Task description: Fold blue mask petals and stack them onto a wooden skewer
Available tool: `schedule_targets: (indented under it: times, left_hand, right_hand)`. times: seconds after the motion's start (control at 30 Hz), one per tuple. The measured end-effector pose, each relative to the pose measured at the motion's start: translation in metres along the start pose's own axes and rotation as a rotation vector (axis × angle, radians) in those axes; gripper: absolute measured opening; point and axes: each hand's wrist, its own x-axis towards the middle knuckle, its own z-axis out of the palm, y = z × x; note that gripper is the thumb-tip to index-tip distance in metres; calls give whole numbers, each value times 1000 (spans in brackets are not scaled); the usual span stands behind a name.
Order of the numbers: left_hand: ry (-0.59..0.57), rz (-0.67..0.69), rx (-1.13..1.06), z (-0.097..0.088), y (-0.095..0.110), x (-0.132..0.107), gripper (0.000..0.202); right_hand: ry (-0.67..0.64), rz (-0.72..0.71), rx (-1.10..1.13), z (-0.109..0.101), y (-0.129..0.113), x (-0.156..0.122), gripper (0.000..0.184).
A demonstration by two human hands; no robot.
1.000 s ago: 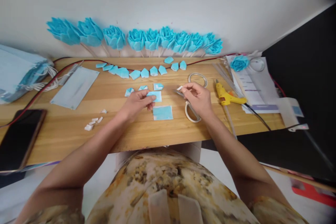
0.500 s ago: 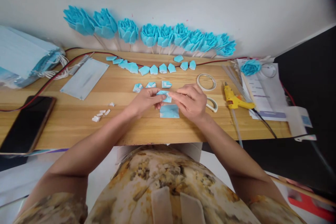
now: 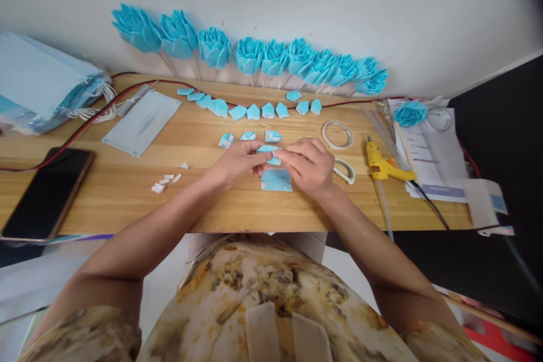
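Observation:
Between thumb and fingers, my left hand [image 3: 241, 163] pinches a small folded blue piece [image 3: 268, 149], which looks like mask fabric. My right hand [image 3: 313, 165] is closed, its thumb and fingertips together at the right end of that same piece. A small white spot shows at the right fingertips; what it is I cannot make out. Just below the hands lies a flat blue rectangle of fabric [image 3: 276, 181]. Beyond them sit partly folded blue pieces with white strips, among them one at the right [image 3: 273, 136] and one at the left [image 3: 226, 140].
Blue fabric flowers [image 3: 214, 48] on sticks lean along the wall, above a row of folded petals [image 3: 253, 112]. Tape rolls [image 3: 350, 138] and a yellow glue gun [image 3: 382, 167] lie right. Left are white scraps [image 3: 158, 187], a flat mask [image 3: 142, 121], a phone [image 3: 46, 192] and cables.
The whole view has shifted slightly, so the table's things appear a little further right. Both hands stay on the folded blue piece, with the right fingertips moved only slightly against it.

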Motion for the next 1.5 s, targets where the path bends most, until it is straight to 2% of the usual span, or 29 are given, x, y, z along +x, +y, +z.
schedule_targets:
  times: [0.2,0.4,0.53,0.63,0.73,0.9,1.07,1.23,1.4,1.5]
  left_hand:
    - [-4,-30,-114,-1,-3,0,29]
    - [-25,-56,-293,-5,-8,4,27]
    - [45,-55,-178,-6,-7,6,29]
    - [42,7,46,-7,-5,5,35]
    - [27,90,222,-7,-4,4,38]
    - [52,146,312,-7,-4,3,39]
    - [93,170,209,-4,-4,3,50]
    - [26,159,154,0,-5,4,40]
    - [105,136,182,-4,-10,7,29]
    - [114,128,189,-5,-12,7,28]
  right_hand:
    - [-9,-45,76,-2,0,2,21]
    - [-174,-32,30,-12,-1,10,27]
    - [-305,-52,15,-23,-2,14,34]
    - [-277,49,144,-30,-2,18,38]
    - [-244,248,350,-31,-1,22,39]
    - [-410,463,617,-17,-4,22,42]
    - [-279,604,791,-1,-8,17,38]
    - [-140,682,853,8,-8,12,38]
    - [-113,685,906,13,-4,5,38]
    - [-117,693,937,12,-3,2,35]
